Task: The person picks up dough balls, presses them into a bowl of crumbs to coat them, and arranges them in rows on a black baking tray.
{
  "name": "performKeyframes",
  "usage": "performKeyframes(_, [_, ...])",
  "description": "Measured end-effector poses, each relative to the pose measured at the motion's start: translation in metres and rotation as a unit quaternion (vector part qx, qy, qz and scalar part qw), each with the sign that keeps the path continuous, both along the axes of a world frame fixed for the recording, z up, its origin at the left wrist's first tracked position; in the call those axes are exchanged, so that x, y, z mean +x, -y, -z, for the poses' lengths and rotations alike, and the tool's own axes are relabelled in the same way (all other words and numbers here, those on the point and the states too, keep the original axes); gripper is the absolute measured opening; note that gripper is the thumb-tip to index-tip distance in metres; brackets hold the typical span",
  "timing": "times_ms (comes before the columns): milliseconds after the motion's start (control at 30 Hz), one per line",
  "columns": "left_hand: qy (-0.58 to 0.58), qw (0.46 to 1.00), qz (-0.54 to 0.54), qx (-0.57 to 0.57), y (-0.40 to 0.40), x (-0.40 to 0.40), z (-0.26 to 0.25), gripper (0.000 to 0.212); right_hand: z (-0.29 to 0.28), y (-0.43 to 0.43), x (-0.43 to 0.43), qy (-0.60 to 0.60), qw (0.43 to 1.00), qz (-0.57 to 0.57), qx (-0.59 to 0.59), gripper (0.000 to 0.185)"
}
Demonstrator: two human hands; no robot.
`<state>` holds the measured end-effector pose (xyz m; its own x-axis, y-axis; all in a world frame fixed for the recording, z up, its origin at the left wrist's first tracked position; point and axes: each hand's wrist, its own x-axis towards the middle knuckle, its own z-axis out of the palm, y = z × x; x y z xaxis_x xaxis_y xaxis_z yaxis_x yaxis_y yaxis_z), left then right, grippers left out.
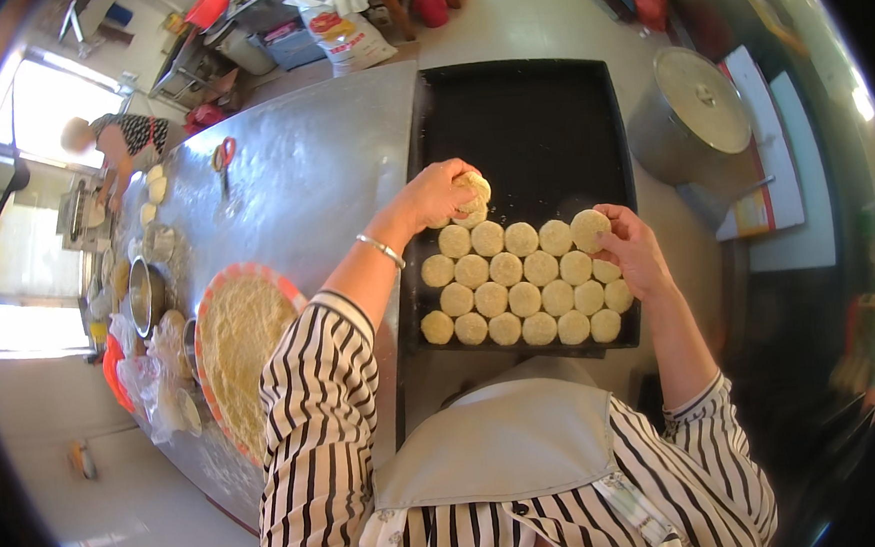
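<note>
In front of me lies a black baking tray [523,133] with several rows of crumb-coated dough rounds [525,299] across its near half. My left hand [440,194] grips coated dough [475,188] above the left end of the farthest row; the fingers partly hide it, so I cannot tell if it is more than one piece. Another round [470,217] shows just beneath. Over at the tray's right side, my right hand [631,246] pinches a single dough round [590,230] at the end of a row and covers part of the round below.
Left of the tray is a metal worktable [309,146] holding a wide round tray of crumbs [243,345], scissors [225,160], a metal bowl [146,295] and plastic bags [162,380]. A co-worker [129,138] bends over the far end. A lidded steel pot [687,119] stands right.
</note>
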<state>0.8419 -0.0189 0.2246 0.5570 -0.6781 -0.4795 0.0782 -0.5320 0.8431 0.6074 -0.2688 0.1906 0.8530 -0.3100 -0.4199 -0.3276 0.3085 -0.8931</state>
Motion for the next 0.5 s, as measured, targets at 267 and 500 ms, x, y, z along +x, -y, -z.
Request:
performKeyframes(267, [0.164,0.913,0.344,0.145,0.079,0.037,0.040,0.043,0.015,0.024,-0.012,-0.062,0.996,-0.020,-0.063,0.042])
performKeyframes(500, [0.267,0.870,0.357,0.209,0.095,0.034,0.057,0.034,0.009,0.033,0.015,-0.081,0.988,-0.071,-0.108,0.042])
